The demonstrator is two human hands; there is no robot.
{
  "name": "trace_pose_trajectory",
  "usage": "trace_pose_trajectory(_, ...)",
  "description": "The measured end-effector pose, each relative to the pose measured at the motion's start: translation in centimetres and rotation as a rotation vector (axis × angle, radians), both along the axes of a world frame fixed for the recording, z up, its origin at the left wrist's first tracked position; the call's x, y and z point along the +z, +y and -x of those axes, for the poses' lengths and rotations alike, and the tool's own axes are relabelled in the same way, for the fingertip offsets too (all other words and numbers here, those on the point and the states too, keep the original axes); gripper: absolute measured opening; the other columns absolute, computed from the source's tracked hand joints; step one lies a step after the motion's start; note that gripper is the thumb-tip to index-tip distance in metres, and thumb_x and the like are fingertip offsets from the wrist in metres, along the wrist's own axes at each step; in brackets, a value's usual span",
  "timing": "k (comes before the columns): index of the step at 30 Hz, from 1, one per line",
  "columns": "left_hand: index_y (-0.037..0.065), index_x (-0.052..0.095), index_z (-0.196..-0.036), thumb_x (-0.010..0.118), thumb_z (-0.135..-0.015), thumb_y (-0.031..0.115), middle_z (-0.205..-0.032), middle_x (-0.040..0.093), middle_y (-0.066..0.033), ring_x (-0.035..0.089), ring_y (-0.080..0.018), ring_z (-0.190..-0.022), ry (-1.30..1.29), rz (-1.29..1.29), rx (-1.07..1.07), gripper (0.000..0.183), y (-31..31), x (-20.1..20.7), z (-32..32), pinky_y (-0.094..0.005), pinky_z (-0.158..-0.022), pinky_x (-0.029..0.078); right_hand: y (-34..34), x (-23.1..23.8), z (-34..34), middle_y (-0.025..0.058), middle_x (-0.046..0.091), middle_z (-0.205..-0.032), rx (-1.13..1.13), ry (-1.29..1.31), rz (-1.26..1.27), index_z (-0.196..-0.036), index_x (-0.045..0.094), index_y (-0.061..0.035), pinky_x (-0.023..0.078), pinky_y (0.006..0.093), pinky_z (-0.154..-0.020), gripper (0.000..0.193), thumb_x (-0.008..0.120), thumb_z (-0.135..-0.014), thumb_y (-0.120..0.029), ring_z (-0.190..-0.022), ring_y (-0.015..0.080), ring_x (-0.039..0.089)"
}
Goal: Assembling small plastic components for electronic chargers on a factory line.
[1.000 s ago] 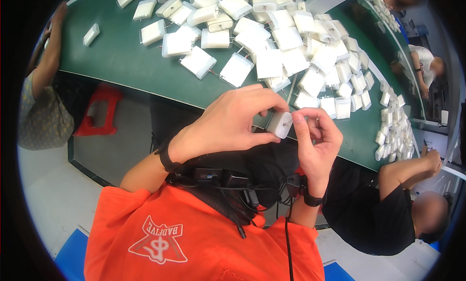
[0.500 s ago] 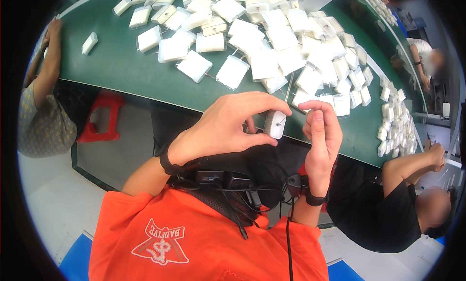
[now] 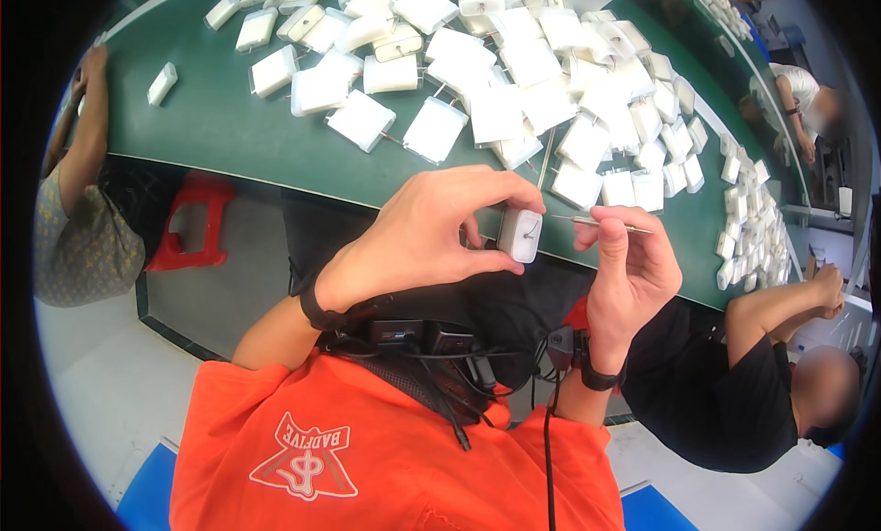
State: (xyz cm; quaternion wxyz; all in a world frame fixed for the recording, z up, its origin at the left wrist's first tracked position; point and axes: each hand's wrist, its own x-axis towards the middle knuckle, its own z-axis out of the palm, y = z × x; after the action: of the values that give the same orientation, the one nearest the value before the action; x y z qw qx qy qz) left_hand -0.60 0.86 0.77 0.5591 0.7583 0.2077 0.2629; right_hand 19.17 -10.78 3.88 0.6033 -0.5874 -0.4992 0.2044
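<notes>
My left hand (image 3: 440, 221) is closed around a small white rectangular block (image 3: 522, 236), gripping it between thumb and forefinger. The block's end faces right, and a short thin wire sticks out of it. To the right, my right hand (image 3: 633, 274) pinches a slim pointed metal tool (image 3: 587, 221), whose tip points left toward the block without touching it. Both hands are raised at the near edge of the green table (image 3: 211, 132). Beyond them lies a heap of similar white blocks (image 3: 496, 116), several with wires or pins poking out.
A lone white block (image 3: 162, 84) lies at the left of the table, and another pile (image 3: 748, 219) is at the right. People sit on both sides, with a person's forearms (image 3: 92, 113) at the left. A red stool (image 3: 193, 223) stands below the table. Cables (image 3: 541, 375) hang at my chest.
My right hand has moved a little right and away from the block, and the metal tool now shows plainly in its fingers. My left hand still holds the block in nearly the same place.
</notes>
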Motion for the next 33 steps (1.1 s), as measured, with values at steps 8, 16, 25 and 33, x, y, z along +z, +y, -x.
trace_pose_trajectory(8, 0.006, 0.077, -0.125, 0.096, -0.077, 0.004, -0.120, 0.078, -0.0053, 0.075, -0.0176, -0.093, 0.010, 0.000, 0.006, 0.053, 0.0, 0.1, -0.1, -0.0267, -0.064, 0.063, 0.2, 0.0, 0.1, 0.0105, 0.077, -0.085, 0.012, -0.013, 0.059, -0.103, 0.074, 0.0075, 0.062, 0.0284, -0.071, 0.009, 0.078, -0.102, -0.001, -0.075, 0.0162, 0.077)
trace_pose_trajectory(16, 0.005, 0.076, -0.125, 0.096, -0.077, 0.006, -0.119, 0.078, -0.0057, 0.076, -0.0177, -0.092, 0.012, -0.015, 0.003, 0.052, 0.1, 0.0, 0.0, -0.0266, -0.064, 0.064, 0.3, 0.0, 0.2, 0.0117, 0.079, -0.088, 0.024, -0.025, 0.072, -0.104, 0.075, 0.0078, 0.063, 0.0288, -0.073, 0.007, 0.077, -0.102, 0.001, -0.077, 0.0162, 0.077)
trace_pose_trajectory(25, 0.004, 0.076, -0.127, 0.096, -0.077, 0.006, -0.119, 0.078, -0.0061, 0.076, -0.0183, -0.092, 0.002, -0.022, -0.001, 0.054, 0.2, 0.0, -0.2, -0.0271, -0.065, 0.064, 1.2, 1.9, 0.8, 0.0101, 0.079, -0.087, 0.024, -0.359, 0.133, -0.096, 0.076, 0.0021, 0.058, 0.0298, -0.068, 0.005, 0.080, -0.096, 0.000, -0.073, 0.0172, 0.076)
trace_pose_trajectory(33, 0.003, 0.076, -0.126, 0.095, -0.076, 0.003, -0.121, 0.078, -0.0081, 0.077, -0.0190, -0.095, 0.009, -0.004, -0.001, 0.053, 0.2, 0.1, 0.0, -0.0278, -0.068, 0.064, 4.8, 4.6, 0.3, 0.0116, 0.074, -0.074, 0.214, -0.349, 0.406, -0.093, 0.074, 0.0034, 0.054, 0.0302, -0.062, 0.007, 0.075, -0.098, -0.001, -0.065, 0.0178, 0.075)
